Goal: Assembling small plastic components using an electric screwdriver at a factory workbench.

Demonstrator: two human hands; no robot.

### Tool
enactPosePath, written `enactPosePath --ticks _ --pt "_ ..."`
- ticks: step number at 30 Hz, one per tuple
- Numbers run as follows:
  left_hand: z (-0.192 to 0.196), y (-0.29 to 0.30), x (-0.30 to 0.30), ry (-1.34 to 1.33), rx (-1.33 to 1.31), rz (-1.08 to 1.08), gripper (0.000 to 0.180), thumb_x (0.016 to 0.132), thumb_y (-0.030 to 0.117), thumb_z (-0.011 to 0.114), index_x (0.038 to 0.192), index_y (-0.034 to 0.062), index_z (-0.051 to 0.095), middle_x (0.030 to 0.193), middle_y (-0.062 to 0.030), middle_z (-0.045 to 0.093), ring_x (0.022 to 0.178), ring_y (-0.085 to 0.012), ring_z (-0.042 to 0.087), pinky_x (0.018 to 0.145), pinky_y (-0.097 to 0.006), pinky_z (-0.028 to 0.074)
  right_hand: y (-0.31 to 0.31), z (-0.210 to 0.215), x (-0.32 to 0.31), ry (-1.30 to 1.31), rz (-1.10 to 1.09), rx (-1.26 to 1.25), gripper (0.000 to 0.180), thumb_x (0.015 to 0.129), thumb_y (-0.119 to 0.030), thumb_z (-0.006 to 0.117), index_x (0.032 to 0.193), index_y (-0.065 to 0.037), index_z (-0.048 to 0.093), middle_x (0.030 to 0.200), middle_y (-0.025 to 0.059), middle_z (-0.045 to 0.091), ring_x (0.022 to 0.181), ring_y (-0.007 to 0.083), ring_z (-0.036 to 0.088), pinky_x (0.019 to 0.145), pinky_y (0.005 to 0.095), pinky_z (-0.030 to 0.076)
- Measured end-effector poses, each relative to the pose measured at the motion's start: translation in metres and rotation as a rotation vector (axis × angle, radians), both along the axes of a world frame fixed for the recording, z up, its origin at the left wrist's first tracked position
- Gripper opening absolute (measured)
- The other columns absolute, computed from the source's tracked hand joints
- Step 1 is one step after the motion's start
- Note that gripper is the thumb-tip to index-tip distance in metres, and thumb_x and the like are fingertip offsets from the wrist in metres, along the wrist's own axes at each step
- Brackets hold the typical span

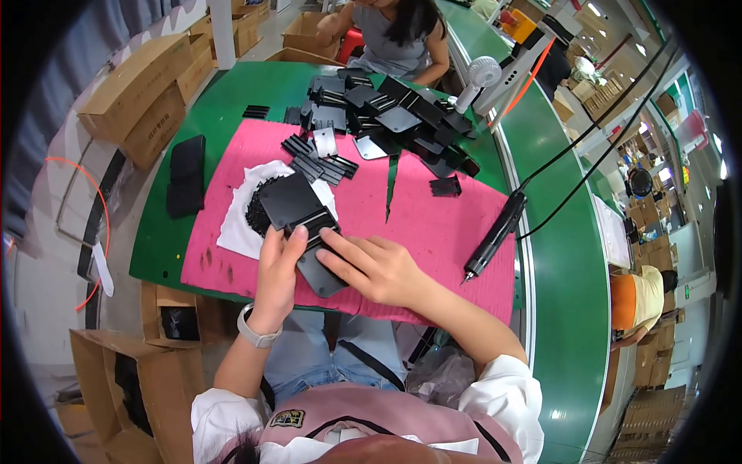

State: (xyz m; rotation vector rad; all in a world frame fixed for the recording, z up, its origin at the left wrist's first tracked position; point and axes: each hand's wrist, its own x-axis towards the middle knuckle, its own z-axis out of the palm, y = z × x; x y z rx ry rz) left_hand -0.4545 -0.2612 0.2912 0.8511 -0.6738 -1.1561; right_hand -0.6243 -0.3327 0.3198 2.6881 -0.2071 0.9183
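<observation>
A black two-plate bracket with a ridged, hinge-like middle is between my hands over the pink sheet. My left hand grips its left side, with the thumb on the middle part. The fingers of my right hand press on the same middle part from the right; its thumb is hidden. Just beyond lies a heap of small black screws on a white cloth, partly covered by the bracket's upper plate. Several black ridged strips rest above the cloth. A corded electric screwdriver lies to the right.
A large pile of black plates covers the far part of the green table. Two black pieces lie at left. A small white fan stands far right. Another person sits opposite. Cardboard boxes stand left.
</observation>
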Motion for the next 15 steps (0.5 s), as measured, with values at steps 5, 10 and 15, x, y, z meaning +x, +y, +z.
enactPosePath --ticks 5,10,15 --pt "0.001 0.027 0.023 -0.061 -0.037 0.098 0.036 0.092 0.010 0.054 0.126 0.0002 0.049 0.118 -0.0051 0.057 0.107 -0.0125 0.052 0.094 -0.027 0.038 -0.038 0.000 0.014 -0.098 0.332 0.535 0.035 0.077 -0.019 0.068 0.107 -0.004 0.060 0.117 0.0145 0.059 0.082 0.0303 0.063 0.069 0.0370 0.052" --pt "-0.006 0.036 0.033 0.003 0.030 0.021 0.032 0.091 0.012 0.058 0.120 -0.0008 0.053 0.109 -0.0053 0.061 0.098 -0.0116 0.057 0.087 -0.025 0.042 -0.115 -0.038 0.044 -0.305 -0.271 0.497 0.029 0.076 -0.016 0.068 0.099 0.000 0.062 0.101 0.0143 0.060 0.088 0.0314 0.060 0.077 0.0398 0.050" --pt "-0.007 0.036 0.029 0.022 0.067 -0.033 0.031 0.090 0.011 0.058 0.118 -0.0014 0.053 0.108 -0.0055 0.062 0.098 -0.0113 0.057 0.086 -0.026 0.042 -0.136 -0.051 0.044 -0.094 -0.364 0.469 0.018 0.071 -0.012 0.069 0.084 0.000 0.065 0.092 0.0169 0.057 0.087 0.0353 0.057 0.077 0.0407 0.049"
